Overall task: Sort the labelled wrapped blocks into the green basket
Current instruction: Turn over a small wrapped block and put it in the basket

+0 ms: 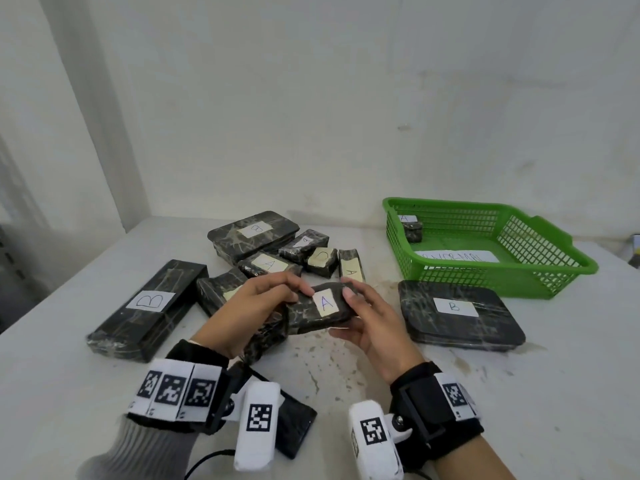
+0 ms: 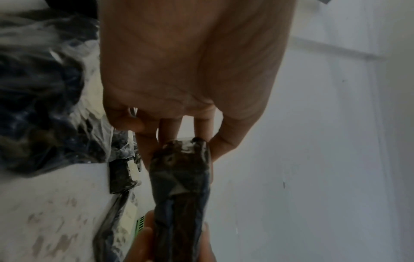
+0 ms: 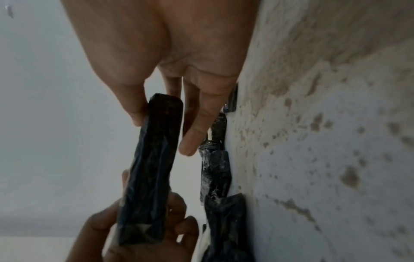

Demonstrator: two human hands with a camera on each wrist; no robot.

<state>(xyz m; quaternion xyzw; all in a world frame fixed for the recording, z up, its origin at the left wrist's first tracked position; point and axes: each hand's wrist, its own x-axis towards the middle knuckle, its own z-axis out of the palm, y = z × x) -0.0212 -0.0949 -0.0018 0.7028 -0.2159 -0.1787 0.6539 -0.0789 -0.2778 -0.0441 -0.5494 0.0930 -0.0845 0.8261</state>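
While both hands lift it off the surface (image 1: 346,368), the A block (image 1: 320,308) sits label-up between them, likely so the letter can be read. Left hand (image 1: 256,306) fingers pinch one end, right hand (image 1: 370,320) fingers pinch the other. Behind lies the pile (image 1: 277,251); the basket (image 1: 540,271), far right, already holds one small block (image 1: 413,230).

Bare table (image 1: 346,368) lies open toward the green basket (image 1: 498,271); a B block (image 1: 457,315) seemingly flanks it.
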